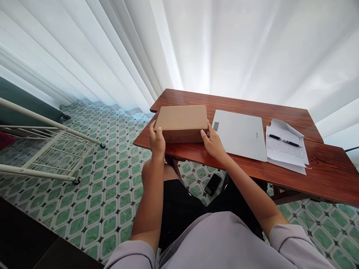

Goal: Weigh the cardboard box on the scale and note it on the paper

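A closed brown cardboard box (pixel 182 117) is at the left end of the reddish wooden table (pixel 193 151). My left hand (pixel 157 141) grips its near left corner, thumb on the front face. At the near right corner my right hand (pixel 212 142) holds the box too, with its thumb on the front and fingers along the side. Just right of the box lies a closed silver laptop (pixel 241 130). Whether the box rests fully on the tabletop is hard to tell.
Written sheets of paper (pixel 284 151) with a black pen (pixel 285 140) on them lie right of the laptop. A black phone-like object (pixel 213 184) is on the tiled floor below. A white wheeled metal rack (pixel 60 149) stands at left, and white curtains (pixel 224 45) hang behind the table.
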Action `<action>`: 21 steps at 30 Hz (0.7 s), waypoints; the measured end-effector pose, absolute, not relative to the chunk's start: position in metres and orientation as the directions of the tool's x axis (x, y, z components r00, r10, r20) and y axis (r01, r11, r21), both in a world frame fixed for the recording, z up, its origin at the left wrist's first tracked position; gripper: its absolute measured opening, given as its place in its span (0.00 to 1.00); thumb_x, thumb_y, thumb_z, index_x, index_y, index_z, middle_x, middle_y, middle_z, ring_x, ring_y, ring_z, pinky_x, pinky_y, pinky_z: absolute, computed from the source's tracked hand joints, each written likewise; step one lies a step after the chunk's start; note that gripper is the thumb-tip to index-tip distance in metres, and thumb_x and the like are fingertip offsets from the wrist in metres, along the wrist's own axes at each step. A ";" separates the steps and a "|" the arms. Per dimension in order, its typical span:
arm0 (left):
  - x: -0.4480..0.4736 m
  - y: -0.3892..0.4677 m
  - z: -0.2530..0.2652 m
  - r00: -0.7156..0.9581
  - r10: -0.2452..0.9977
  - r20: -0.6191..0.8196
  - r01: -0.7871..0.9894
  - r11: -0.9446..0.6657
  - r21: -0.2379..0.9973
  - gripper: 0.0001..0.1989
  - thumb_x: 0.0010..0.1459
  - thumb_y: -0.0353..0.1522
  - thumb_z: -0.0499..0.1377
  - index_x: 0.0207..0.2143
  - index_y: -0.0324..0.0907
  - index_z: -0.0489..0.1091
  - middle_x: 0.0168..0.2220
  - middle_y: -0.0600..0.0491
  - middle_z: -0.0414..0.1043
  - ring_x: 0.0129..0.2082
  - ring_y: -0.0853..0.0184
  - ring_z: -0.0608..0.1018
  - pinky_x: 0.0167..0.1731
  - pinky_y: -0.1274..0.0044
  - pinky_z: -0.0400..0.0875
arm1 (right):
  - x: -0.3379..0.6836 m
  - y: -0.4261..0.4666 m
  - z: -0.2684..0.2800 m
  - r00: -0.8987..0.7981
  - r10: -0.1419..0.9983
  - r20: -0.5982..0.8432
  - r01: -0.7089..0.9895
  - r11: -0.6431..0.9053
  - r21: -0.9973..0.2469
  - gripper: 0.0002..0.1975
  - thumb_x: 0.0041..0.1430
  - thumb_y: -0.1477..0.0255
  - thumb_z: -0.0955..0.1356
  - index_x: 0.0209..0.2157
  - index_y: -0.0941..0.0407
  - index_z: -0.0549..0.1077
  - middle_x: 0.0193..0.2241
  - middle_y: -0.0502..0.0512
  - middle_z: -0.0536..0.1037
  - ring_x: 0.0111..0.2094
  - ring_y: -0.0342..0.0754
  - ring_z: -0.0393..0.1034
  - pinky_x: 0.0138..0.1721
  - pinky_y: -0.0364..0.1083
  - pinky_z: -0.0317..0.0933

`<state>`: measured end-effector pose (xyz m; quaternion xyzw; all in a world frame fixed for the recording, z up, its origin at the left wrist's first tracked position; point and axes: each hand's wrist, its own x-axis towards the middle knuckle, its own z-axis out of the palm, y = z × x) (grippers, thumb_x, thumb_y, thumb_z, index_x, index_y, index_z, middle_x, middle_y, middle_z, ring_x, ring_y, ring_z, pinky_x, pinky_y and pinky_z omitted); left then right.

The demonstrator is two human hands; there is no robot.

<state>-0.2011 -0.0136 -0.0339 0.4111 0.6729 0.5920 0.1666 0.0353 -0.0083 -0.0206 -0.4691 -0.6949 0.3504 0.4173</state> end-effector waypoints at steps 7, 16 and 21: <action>-0.187 -0.018 0.004 -0.470 0.639 0.609 0.724 -0.116 0.680 0.25 0.60 0.32 0.53 0.59 0.40 0.66 0.57 0.45 0.70 0.61 0.57 0.68 0.63 0.66 0.61 | 0.069 -0.008 0.004 -0.333 0.935 0.122 0.532 0.293 -0.795 0.37 0.68 0.58 0.60 0.72 0.58 0.48 0.64 0.64 0.66 0.62 0.62 0.64 0.61 0.61 0.60; -0.103 -0.022 0.078 0.233 0.402 0.885 0.868 -0.497 -0.003 0.16 0.59 0.28 0.55 0.49 0.40 0.71 0.52 0.47 0.72 0.60 0.54 0.69 0.60 0.61 0.63 | 0.146 -0.029 0.045 -0.512 0.858 0.039 0.641 0.412 -0.648 0.20 0.72 0.61 0.59 0.57 0.51 0.73 0.38 0.53 0.83 0.37 0.52 0.76 0.40 0.49 0.65; -0.046 -0.023 0.074 0.611 0.207 0.764 0.655 -0.674 -0.341 0.14 0.59 0.28 0.55 0.47 0.41 0.70 0.46 0.49 0.76 0.49 0.57 0.74 0.47 0.66 0.67 | 0.186 -0.048 0.037 -0.611 0.791 -0.018 0.633 0.475 -0.611 0.17 0.72 0.64 0.60 0.52 0.49 0.77 0.41 0.53 0.82 0.41 0.53 0.76 0.42 0.49 0.64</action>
